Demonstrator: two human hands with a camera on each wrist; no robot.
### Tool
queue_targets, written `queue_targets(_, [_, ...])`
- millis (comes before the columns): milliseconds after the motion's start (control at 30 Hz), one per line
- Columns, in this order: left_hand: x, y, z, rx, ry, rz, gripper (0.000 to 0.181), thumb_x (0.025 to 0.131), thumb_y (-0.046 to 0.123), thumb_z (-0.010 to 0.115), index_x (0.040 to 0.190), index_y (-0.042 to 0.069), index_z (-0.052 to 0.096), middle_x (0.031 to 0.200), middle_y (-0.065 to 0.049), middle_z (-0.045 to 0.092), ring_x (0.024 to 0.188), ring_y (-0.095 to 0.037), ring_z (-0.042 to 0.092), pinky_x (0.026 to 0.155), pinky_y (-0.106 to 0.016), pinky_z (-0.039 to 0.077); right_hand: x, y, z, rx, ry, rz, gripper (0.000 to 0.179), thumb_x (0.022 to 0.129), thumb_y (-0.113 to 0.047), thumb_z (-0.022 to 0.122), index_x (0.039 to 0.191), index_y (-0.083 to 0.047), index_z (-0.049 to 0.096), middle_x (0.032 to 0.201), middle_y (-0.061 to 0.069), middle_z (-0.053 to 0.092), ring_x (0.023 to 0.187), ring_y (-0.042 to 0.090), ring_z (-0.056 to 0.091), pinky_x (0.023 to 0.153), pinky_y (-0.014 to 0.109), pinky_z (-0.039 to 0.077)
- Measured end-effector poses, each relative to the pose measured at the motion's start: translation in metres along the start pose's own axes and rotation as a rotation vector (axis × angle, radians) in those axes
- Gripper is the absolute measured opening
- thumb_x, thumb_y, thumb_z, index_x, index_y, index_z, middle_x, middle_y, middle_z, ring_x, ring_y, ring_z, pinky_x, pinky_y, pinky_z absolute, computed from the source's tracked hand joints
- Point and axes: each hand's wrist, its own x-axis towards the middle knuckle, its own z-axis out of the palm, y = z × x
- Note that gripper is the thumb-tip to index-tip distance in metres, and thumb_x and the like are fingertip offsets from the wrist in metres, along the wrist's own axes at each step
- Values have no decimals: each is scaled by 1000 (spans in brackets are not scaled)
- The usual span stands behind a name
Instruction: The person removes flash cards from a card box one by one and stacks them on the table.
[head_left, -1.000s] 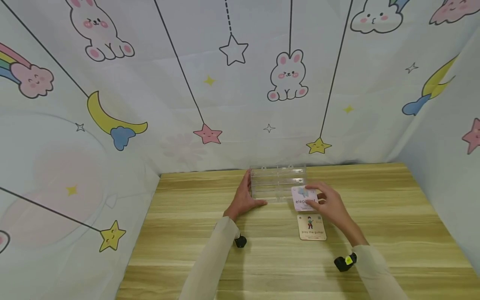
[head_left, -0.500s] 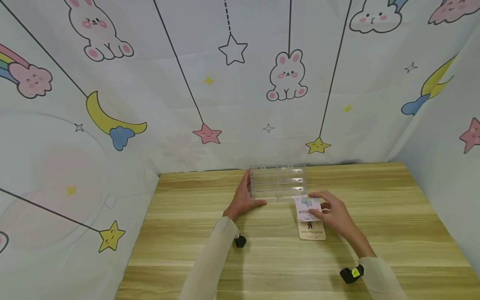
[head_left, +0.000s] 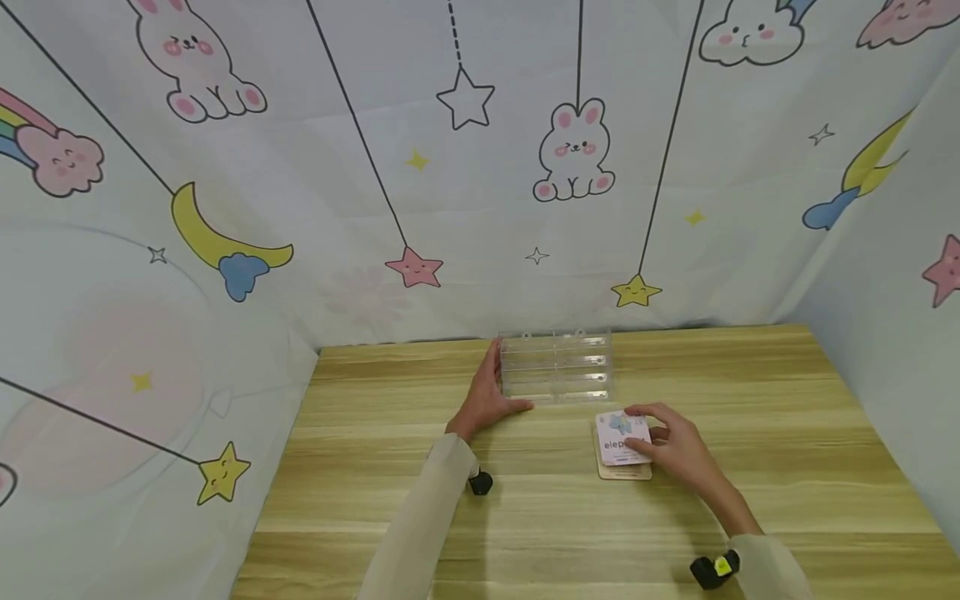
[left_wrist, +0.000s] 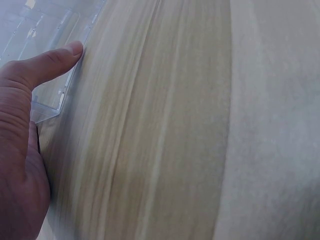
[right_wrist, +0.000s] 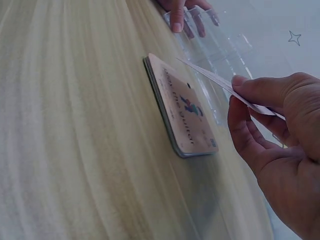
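A clear plastic divided box [head_left: 531, 385], with several compartments in two columns, stands at the back of the table. My left hand [head_left: 483, 407] grips its left front corner, thumb along the front edge and fingers at the left side; in the left wrist view the thumb overlaps the rim. Between thumb and fingers, my right hand [head_left: 678, 446] pinches an elephant picture card [head_left: 611, 454]. The right wrist view shows this card [right_wrist: 212, 79] tilted and raised above a neat stack of cards [right_wrist: 175, 112], whose top one reads "play the guitar". From the head view the held card covers most of that stack.
The wood-grain table [head_left: 360, 500] meets a white cloth backdrop [head_left: 480, 208] printed with rabbits, stars and moons, right behind the box. Cloth walls also rise on the left and right sides. Black wrist cameras [head_left: 482, 482] hang near the sleeves.
My right hand has drawn the elephant card from the box's front right corner toward me, over the card stack. The left hand and the box have stayed in place.
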Motion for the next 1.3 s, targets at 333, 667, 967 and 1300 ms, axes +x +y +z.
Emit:
queue_targets(333, [0, 0, 0, 13, 1, 2, 136, 73, 26, 98, 168, 19, 2, 172, -6, 15, 155, -21, 25, 122, -31, 29, -8, 13, 4, -4, 1, 46, 48, 89, -3, 82, 133, 2, 63, 131, 30, 62, 108, 38, 71, 69, 25, 61])
queue_targets(667, [0, 1, -1, 5, -8, 0, 136, 74, 25, 98, 168, 23, -1, 173, -2, 12, 155, -15, 23, 122, -27, 28, -8, 13, 9, 29, -10, 55, 46, 88, 1, 81, 131, 6, 63, 125, 32, 63, 97, 26, 73, 63, 26, 61])
queue_targets(967, [0, 3, -1, 5, -7, -9, 136, 74, 25, 98, 168, 21, 0, 173, -6, 14, 155, -19, 23, 123, -32, 29, -9, 16, 11, -179, 26, -66, 45, 85, -2, 85, 125, 5, 67, 108, 19, 69, 78, 11, 69, 59, 23, 57])
queue_targets(1300, [0, 1, 0, 8, 1, 0, 137, 72, 27, 99, 168, 21, 0, 172, -7, 15, 155, -20, 25, 122, -31, 29, -9, 22, 14, -305, 51, -127, 42, 82, -7, 88, 120, 2, 72, 109, 13, 68, 73, 8, 57, 59, 22, 52])
